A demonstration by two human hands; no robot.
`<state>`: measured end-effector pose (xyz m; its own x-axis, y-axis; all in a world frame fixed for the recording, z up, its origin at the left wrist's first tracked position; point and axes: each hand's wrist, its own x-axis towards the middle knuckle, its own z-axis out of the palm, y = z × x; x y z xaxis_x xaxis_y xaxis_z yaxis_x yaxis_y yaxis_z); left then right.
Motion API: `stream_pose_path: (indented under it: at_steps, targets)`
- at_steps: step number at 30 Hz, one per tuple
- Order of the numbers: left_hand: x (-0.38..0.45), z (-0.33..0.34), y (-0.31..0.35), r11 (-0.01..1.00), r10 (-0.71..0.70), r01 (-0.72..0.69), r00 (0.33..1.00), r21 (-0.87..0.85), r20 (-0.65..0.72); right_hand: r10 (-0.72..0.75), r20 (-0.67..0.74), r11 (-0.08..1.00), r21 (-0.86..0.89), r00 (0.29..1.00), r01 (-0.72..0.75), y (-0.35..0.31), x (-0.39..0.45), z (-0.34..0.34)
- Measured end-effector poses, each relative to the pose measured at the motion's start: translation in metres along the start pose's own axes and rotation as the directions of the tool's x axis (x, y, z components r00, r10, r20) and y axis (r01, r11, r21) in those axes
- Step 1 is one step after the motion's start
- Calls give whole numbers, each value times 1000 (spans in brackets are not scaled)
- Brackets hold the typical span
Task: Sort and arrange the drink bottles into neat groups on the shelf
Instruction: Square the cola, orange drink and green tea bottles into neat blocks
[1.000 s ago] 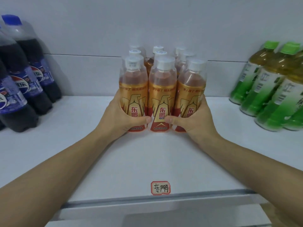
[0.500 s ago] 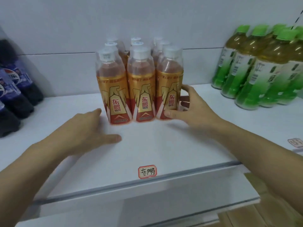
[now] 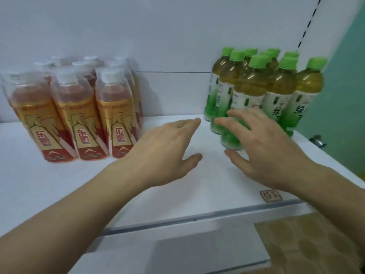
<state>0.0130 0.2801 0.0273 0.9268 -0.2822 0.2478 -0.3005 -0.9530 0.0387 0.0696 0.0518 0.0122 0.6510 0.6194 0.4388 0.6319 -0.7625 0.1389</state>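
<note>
Both hands, left hand (image 3: 166, 153) and right hand (image 3: 262, 149), spread and empty, should cup the green-capped plastic tea bottles (image 3: 254, 91) from both flanks at the white shelf (image 3: 59, 184) right end, pressing them square

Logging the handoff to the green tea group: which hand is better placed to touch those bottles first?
Right, probably. The right hand is open with its fingers already in front of the green tea bottles. The left hand, also open, hovers over bare shelf short of them.
</note>
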Motion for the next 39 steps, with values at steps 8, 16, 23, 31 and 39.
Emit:
stream_pose_path:
  at_steps: [8, 16, 23, 31, 39]
  targets:
    - [86, 44, 58, 827, -252, 211, 968, -521, -9, 330, -464, 869, 490, 822, -72, 136, -43, 4]
    - [151, 68, 72, -253, -623, 108, 743, -962, 247, 517, 333, -438, 894, 789, -90, 217, 29, 59]
    - [172, 84, 96, -214, -610, 142, 754, -966, 246, 347, 398, -465, 859, 849, -213, 209, 37, 74]
    - [174, 87, 90, -226, -585, 102, 781, -969, 219, 329, 442, -496, 833, 834, -245, 207, 38, 94]
    - [166, 83, 79, -230, -541, 39, 826, -972, 161, 294, 440, -518, 819, 848, -246, 199, 45, 103]
